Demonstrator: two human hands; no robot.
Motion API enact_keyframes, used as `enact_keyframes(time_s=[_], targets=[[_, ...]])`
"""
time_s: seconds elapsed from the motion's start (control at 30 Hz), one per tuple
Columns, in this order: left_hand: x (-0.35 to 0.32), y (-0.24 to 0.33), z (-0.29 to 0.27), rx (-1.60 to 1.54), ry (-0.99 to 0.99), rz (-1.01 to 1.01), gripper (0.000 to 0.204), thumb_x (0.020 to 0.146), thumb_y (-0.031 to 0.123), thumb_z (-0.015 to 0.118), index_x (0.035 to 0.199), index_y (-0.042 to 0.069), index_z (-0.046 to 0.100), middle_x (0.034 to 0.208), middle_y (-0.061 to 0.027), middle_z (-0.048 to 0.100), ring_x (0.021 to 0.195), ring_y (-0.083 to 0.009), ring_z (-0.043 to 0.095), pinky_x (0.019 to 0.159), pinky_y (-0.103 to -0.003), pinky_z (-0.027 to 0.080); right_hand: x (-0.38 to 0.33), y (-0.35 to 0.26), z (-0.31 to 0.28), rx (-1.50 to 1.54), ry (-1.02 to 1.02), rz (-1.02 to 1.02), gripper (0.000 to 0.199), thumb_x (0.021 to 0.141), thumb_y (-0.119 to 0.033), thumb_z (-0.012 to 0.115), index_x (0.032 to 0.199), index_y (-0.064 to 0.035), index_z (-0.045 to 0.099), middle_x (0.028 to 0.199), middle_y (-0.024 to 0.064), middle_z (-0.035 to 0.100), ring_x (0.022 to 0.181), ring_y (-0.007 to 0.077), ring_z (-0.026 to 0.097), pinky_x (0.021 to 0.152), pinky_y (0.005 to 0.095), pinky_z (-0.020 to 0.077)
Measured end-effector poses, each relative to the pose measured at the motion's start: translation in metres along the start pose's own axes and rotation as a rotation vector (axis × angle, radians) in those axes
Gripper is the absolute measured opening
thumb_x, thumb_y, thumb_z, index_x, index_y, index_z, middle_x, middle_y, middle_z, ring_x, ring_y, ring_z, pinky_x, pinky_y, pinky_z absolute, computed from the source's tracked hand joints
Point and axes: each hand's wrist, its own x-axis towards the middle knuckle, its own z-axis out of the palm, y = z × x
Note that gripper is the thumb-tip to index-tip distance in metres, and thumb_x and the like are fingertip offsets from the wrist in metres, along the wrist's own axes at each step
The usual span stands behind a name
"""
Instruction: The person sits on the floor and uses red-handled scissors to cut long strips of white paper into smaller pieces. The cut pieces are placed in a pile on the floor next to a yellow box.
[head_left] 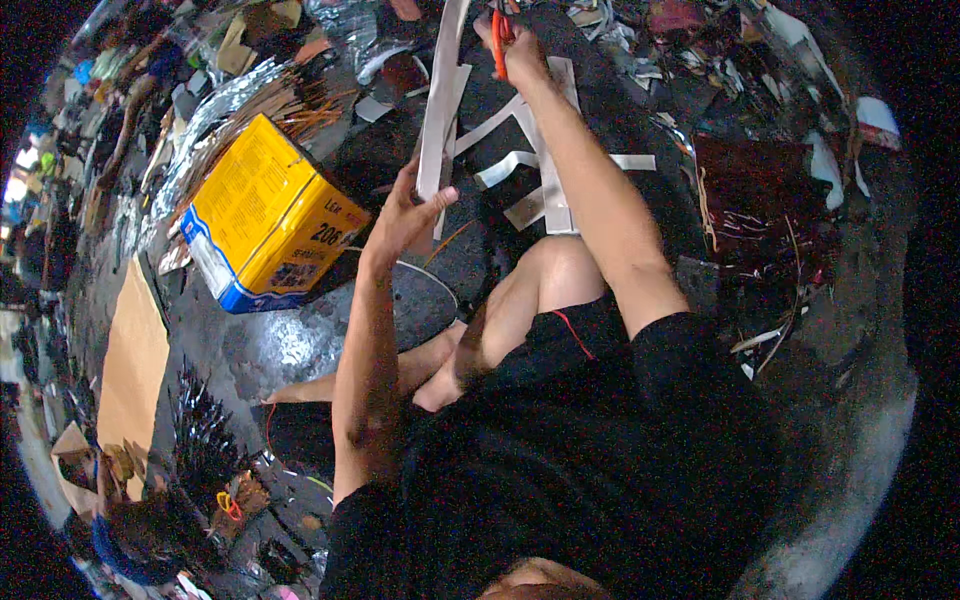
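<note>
Black short-sleeved shirt, black shorts with thin red trim, bare forearms

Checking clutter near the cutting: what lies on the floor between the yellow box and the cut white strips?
In the head view, the left hand holding a long white strip sits between the yellow box and the cut white strips.

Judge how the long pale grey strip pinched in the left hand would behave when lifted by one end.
The long pale grey strip is thin and flat, so it looks light and probably flexes. It stays fairly straight above the left hand, suggesting card-like stiffness rather than cloth. The right hand holds orange-handled scissors at it, so it likely cuts easily.
</note>
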Motion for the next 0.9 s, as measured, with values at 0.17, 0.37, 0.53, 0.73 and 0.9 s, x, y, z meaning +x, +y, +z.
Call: enact_keyframes(time_s=[0.17,0.37,0.53,0.73,0.9], targets=[[-0.034,-0.056,-0.025,0.188,0.237,-0.096,0.043,0.081,0.022,0.059,0.113,-0.002,0.046,0.108,-0.0118,0.053,0.096,-0.0192,0.051,0.084,-0.028,0.039,-0.054,0.080,-0.046,0.128,-0.008,0.329,0.040,0.073,-0.038,0.064,0.085,-0.0017,0.054,0.069,0.0054,0.058,0.040,0.0112,0.048,0.036,0.0240,0.0392],[-0.122,-0.060,-0.015,-0.142,0.142,-0.384,0.036,0.085,0.017,0.052,0.114,-0.003,0.046,0.107,-0.0119,0.055,0.100,-0.0173,0.051,0.088,-0.028,0.037,-0.116,0.193,-0.141,-0.752,0.113,0.198,0.030,0.076,-0.025,0.060,0.092,-0.0011,0.052,0.076,0.0117,0.059,0.063,0.0225,0.056,0.057,0.0325,0.0462],[-0.133,-0.056,-0.014,-0.044,0.099,-0.406,0.034,0.086,0.017,0.049,0.113,-0.002,0.047,0.106,-0.0129,0.055,0.100,-0.0184,0.050,0.089,-0.029,0.037,-0.176,0.159,-0.111,-0.595,0.010,0.163,0.025,0.076,-0.014,0.055,0.099,-0.0058,0.050,0.084,0.0193,0.058,0.081,0.0360,0.057,0.067,0.0427,0.0448],[-0.136,-0.022,0.011,0.054,0.114,-0.394,0.033,0.086,0.018,0.049,0.113,-0.001,0.047,0.108,-0.0148,0.053,0.104,-0.0215,0.048,0.091,-0.031,0.035,-0.188,0.165,-0.089,-0.896,-0.065,0.165,0.037,0.068,-0.009,0.060,0.102,-0.0010,0.046,0.095,0.0205,0.055,0.086,0.0361,0.054,0.071,0.0433,0.0428],[-0.151,-0.041,0.009,-0.049,0.114,-0.423,0.036,0.085,0.022,0.050,0.113,0.000,0.047,0.110,-0.0134,0.052,0.102,-0.0213,0.048,0.091,-0.032,0.034,-0.185,0.193,-0.084,-0.736,-0.068,0.298,0.041,0.068,-0.004,0.061,0.106,-0.0031,0.047,0.096,0.0151,0.056,0.091,0.0258,0.055,0.075,0.0357,0.0458]])
